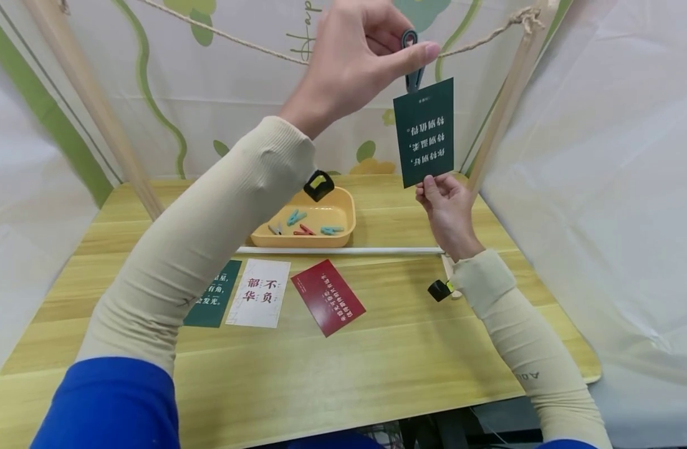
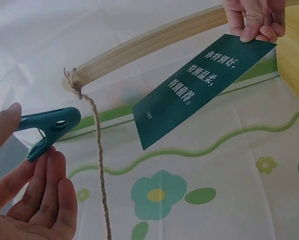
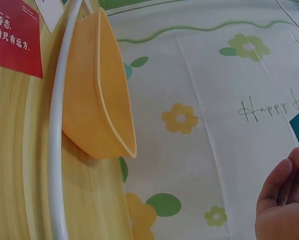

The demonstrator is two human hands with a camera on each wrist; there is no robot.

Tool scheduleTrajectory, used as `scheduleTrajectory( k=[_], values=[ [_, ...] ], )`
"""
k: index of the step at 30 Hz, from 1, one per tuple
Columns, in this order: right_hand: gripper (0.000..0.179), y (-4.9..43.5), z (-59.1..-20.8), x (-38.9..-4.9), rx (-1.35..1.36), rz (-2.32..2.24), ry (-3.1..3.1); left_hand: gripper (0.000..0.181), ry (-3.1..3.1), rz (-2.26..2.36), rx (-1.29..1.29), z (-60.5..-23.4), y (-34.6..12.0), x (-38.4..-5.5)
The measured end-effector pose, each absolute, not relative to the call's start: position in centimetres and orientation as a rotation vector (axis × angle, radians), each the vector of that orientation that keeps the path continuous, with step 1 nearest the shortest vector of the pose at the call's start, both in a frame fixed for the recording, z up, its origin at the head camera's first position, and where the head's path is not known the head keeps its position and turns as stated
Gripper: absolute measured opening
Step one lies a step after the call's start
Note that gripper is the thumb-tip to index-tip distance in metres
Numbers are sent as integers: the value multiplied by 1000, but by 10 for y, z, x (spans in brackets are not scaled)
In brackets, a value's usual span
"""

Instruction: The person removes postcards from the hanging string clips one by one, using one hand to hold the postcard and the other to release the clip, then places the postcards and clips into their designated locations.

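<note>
My left hand is raised near the rope and pinches a dark teal clothespin between thumb and fingers. In the left wrist view the clothespin is apart from both the card and the rope. A dark green card with white writing stands upright in the air, upside down in the head view. My right hand pinches its lower edge between thumb and fingers. Only the fingers and part of the palm of the right hand show in the right wrist view.
A yellow basin with several small clothespins stands behind a white rod. In front lie a red card, a white card and a green card partly behind my left arm. Wooden posts hold the rope.
</note>
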State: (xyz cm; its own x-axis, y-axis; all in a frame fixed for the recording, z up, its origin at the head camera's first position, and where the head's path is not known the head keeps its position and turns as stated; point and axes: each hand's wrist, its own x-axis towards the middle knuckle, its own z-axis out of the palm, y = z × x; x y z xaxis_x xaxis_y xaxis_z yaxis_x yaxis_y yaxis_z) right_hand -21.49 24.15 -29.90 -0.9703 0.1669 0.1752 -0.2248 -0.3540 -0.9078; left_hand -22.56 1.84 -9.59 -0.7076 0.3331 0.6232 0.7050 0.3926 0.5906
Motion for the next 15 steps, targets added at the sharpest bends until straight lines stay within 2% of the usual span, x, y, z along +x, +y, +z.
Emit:
scheduleTrajectory(
  k=[15],
  values=[
    [9,246,-309,-212,-8,2405,-1678,34,-2323,-1377,-788,-129,-7,-236]
  ],
)
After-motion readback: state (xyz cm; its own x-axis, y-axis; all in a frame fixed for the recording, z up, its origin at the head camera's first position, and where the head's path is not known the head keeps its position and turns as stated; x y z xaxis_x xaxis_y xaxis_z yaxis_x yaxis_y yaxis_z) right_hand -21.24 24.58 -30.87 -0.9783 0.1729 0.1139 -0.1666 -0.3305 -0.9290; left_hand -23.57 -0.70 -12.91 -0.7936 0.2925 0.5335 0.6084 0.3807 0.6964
